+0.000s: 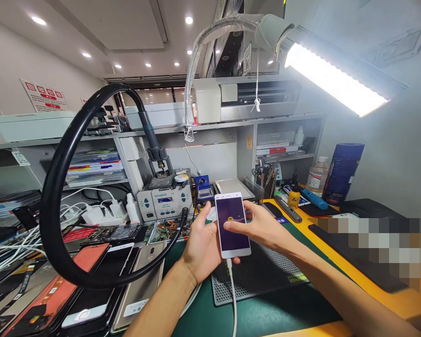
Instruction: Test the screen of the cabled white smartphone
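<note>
A white phone (233, 236) is held above the middle of the tabletop (358, 255), its dark screen facing the person and showing a small yellow mark. The left hand (202, 241) grips it from behind and along its left side, the thumb raised beside the frame. The right hand (261, 225) is closed round its right edge, thumb laid across the screen; whether that thumb presses cannot be told. A white cable (233, 297) is plugged into the bottom and runs to the near edge. Beneath lies a perforated mat (228, 291) over a green mat (284, 311). Several other phones (140, 285) lie toward the left edge, inside the loop of a black hose (51, 206) and around it. A grey machine (165, 201) stands toward the far edge, and a yellow bottle (293, 198) toward the far right corner.
</note>
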{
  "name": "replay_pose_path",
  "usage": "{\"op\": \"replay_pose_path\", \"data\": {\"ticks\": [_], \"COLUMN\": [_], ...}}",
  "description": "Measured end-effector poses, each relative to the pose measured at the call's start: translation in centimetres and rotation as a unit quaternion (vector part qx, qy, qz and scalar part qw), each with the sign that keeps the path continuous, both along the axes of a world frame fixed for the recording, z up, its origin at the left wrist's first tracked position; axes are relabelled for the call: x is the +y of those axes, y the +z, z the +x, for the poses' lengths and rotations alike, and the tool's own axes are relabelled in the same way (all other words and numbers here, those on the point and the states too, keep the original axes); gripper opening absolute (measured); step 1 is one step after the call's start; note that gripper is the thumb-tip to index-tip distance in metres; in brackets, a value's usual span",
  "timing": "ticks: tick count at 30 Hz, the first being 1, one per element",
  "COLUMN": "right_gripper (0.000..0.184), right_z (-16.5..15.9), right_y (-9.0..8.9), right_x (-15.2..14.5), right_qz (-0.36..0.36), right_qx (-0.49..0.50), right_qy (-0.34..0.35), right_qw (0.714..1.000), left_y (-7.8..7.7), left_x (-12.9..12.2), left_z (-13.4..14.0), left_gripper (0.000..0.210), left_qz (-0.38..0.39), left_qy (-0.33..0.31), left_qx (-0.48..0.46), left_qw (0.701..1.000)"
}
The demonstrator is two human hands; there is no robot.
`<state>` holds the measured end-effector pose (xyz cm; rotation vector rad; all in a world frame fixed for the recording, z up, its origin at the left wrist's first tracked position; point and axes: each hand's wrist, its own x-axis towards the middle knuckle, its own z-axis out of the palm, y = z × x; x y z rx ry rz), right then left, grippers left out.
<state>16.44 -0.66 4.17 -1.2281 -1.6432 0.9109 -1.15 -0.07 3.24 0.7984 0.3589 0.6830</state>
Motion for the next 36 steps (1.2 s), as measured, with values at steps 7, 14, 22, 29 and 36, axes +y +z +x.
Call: {"op": "replay_pose_path", "data": {"ticks": [7,14,22,29,36], "right_gripper": [0.040,0.042,0.043,0.044,0.042], "right_z": [-0.1,0.2,0.4,0.5,1.2], "right_y": [0.2,1.2,1.8,1.9,1.4], "right_x": [-0.1,-0.3,-0.1,-0.2,0.2], "right_qz": [0.011,0.029,0.032,0.027,0.027], "right_qx": [0.008,0.062,0.092,0.091,0.072], "right_qy": [-0.021,-0.104,-0.142,-0.134,-0.099], "right_qw": [1.000,0.992,0.985,0.986,0.992], "left_y": [0.1,0.2,0.2,0.3,0.2], "left_x": [-0.2,-0.2,-0.3,-0.4,-0.4], "left_z": [0.0,0.1,0.1,0.0,0.0], "left_gripper": [0.076,0.078,0.079,0.076,0.077], "left_qz": [0.011,0.009,0.019,0.022,0.014], "left_qy": [0.003,0.000,-0.004,-0.007,-0.003], "left_qx": [-0.002,-0.007,-0.007,-0.002,-0.007], "left_qw": [1.000,1.000,1.000,1.000,1.000]}}
